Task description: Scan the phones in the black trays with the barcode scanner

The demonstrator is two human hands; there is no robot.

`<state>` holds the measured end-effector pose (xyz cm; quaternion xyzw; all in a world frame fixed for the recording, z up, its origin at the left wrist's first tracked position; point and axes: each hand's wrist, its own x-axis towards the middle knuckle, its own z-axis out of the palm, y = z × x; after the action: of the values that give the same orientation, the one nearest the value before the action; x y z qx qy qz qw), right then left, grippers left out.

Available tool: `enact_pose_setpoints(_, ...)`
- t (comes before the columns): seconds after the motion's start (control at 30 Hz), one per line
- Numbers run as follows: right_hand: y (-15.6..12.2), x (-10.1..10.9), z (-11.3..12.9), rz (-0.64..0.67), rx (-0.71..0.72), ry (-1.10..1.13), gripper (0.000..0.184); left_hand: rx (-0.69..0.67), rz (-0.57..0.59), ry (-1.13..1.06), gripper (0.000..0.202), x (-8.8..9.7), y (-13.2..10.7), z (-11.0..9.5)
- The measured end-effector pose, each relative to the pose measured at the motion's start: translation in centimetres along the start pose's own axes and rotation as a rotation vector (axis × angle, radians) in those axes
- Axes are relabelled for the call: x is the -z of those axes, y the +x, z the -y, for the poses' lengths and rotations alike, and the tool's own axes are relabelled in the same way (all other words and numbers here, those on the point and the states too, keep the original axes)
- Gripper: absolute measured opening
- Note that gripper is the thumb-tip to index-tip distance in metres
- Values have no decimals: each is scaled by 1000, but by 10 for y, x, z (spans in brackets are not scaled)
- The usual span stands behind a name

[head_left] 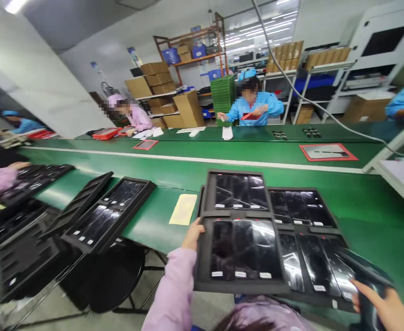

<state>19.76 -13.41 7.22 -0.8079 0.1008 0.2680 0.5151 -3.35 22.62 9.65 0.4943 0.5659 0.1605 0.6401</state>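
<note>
My left hand (192,235) grips the left edge of a black foam tray (204,264), thumb on top. In its slots lie two rows of dark, glossy phone-like screens (245,248) with small white labels at their lower ends. This tray sits tilted, partly overlapping a second black tray (307,228) of similar screens to its right. My right hand (388,303) is closed around the handle of a black handheld barcode scanner (367,271). The scanner's head is over the lower right screens of the second tray.
A yellow paper (183,209) lies left of the trays on the green bench (160,207). Further left are more trays (110,211) and a black stool (119,276). Across the bench, co-workers handle red-framed pieces. A white cable (298,92) hangs at right.
</note>
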Motion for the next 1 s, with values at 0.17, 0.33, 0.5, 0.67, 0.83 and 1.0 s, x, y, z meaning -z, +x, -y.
enact_pose_setpoints(0.17,-10,-48,33,85,54,66,57,98,-140,174,33,50,29,25)
enact_pose_setpoints(0.33,10,-87,57,246,146,-46,30,25,-376,358,41,46,44,31)
enact_pose_setpoints(0.5,24,-112,72,277,95,-163,30,-309,-519,723,48,18,36,37)
enact_pose_setpoints(0.67,30,-119,73,282,47,-234,28,-745,52,927,32,-58,-16,87)
enact_pose_setpoints(0.83,32,-118,75,298,48,-238,28,-681,494,1225,31,-115,-62,110)
enact_pose_setpoints(1.0,27,-117,75,323,35,-215,31,-617,597,1447,22,-118,-63,104)
